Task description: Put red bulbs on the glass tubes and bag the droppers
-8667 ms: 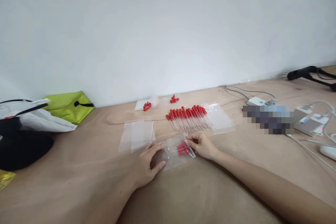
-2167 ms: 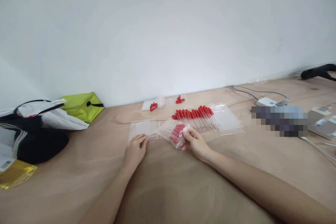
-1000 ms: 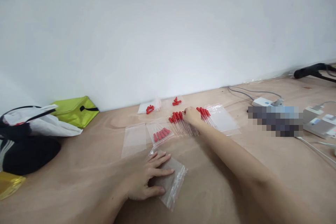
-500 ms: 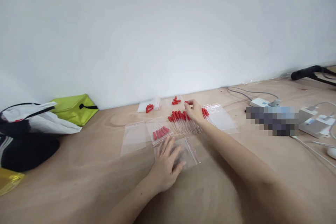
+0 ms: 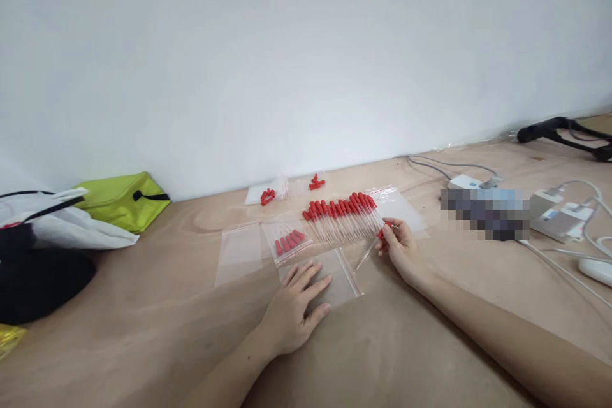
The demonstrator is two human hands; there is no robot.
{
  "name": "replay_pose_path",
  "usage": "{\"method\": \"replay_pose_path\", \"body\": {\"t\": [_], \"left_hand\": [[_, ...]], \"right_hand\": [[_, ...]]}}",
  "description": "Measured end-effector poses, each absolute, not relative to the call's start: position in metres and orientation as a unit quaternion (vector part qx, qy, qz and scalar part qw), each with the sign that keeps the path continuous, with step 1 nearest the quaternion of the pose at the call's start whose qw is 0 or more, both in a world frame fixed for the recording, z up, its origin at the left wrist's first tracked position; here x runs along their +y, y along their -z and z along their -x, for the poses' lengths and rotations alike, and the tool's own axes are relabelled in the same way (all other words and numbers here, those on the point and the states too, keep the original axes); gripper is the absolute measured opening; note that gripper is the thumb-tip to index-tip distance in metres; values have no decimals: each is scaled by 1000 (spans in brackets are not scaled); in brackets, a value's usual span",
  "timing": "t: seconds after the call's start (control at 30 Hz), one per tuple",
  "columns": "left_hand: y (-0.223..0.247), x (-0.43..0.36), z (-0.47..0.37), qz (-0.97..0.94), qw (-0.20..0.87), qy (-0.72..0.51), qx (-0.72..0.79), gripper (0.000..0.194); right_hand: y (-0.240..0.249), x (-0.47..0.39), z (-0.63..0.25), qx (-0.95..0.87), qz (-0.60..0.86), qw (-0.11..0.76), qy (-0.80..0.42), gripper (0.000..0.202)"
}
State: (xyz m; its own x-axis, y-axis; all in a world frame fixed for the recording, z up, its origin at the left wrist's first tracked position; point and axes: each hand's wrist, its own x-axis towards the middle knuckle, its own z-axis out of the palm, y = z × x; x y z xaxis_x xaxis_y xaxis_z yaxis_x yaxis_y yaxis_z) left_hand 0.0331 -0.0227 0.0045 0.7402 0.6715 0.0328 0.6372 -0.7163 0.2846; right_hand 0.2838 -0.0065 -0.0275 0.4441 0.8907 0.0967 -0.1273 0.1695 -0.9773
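My left hand (image 5: 299,306) lies spread on a clear zip bag (image 5: 344,274) whose red-lined seal faces right. My right hand (image 5: 401,252) pinches a glass dropper (image 5: 367,254) by its red rubber bulb; the thin tip slants down and left toward that bag's seal. Behind, a long row of red-bulbed droppers (image 5: 340,209) lies side by side, tips toward me. Beyond my left fingertips, another zip bag (image 5: 268,239) holds several droppers with their bulbs near its seal. One more flat zip bag (image 5: 238,254) lies to the left of it.
Loose red bulbs (image 5: 268,196) sit in two small heaps near the wall, beside stacked bags. A white bag stack (image 5: 404,207) lies right of the row. Power strips (image 5: 557,217) and cables occupy the right; a lime-green bag (image 5: 122,201) and black cap (image 5: 45,284) stand left.
My right hand has moved from the row of droppers toward me and to the right, bringing one dropper out by its bulb. My left hand stays on the bag. The view has shifted slightly.
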Motion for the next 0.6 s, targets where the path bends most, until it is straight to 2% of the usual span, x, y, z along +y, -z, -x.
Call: {"method": "replay_pose_path", "body": {"t": [0.4,0.6], "left_hand": [[-4,-23,-33,-923,128,-83,353,41],[-5,-22,-37,-920,125,-80,361,50]], "right_hand": [[24,-11,-270,-350,502,664,-429,42],[19,-17,-260,-310,468,641,-523,45]]}}
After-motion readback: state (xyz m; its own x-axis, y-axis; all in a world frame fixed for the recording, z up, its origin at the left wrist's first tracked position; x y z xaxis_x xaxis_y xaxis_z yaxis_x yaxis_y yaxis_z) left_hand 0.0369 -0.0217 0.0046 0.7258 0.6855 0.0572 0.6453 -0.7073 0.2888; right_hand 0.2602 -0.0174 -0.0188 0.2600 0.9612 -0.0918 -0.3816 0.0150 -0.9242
